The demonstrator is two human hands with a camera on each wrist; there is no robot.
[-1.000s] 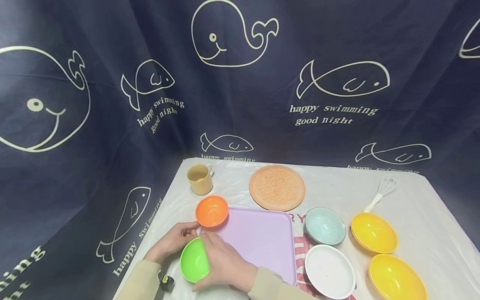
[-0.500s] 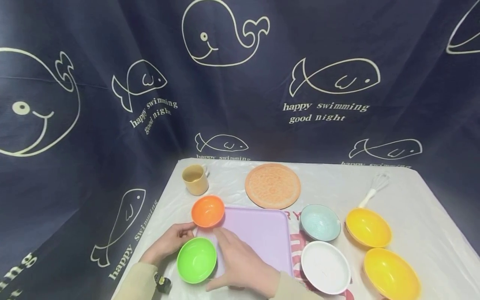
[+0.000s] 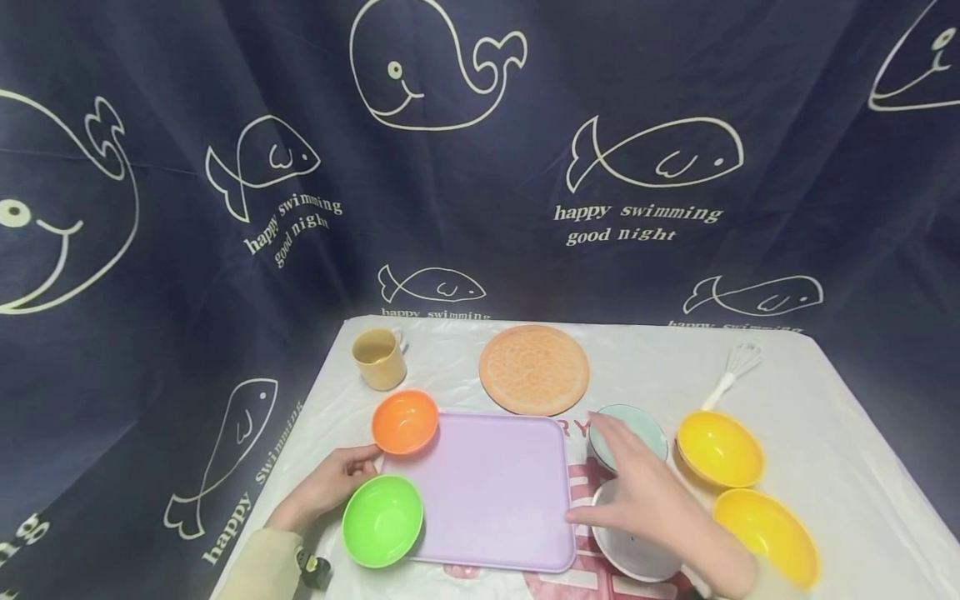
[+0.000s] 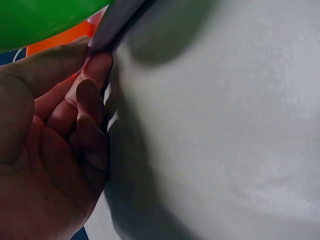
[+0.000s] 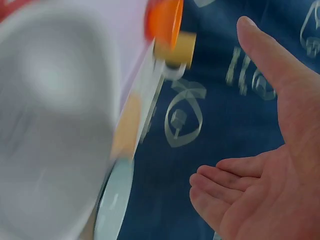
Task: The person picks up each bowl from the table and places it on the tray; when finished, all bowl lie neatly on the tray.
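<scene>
My left hand (image 3: 330, 485) is at the left edge of a lilac tray (image 3: 491, 492); in the left wrist view its thumb and forefinger pinch the tray's rim (image 4: 112, 25). A green bowl (image 3: 382, 521) overlaps the front left corner of the tray, just in front of that hand. At the back left corner sits an orange bowl (image 3: 405, 422). My right hand (image 3: 648, 496), fingers spread and holding nothing, hovers over a white bowl (image 3: 630, 550) and partly covers a light blue bowl (image 3: 647, 423) behind it.
Two yellow bowls (image 3: 720, 450) stand right of the right hand. Behind them lies a white whisk (image 3: 731, 375). A round orange mat (image 3: 534, 369) lies behind the tray, and a tan mug (image 3: 380, 358) stands at the back left. A dark curtain (image 3: 450, 208) hangs beyond the table.
My right hand has let go of the green bowl and moved right, over to the white and light blue bowls. The left hand has stayed at the tray's edge while the head view shifted slightly.
</scene>
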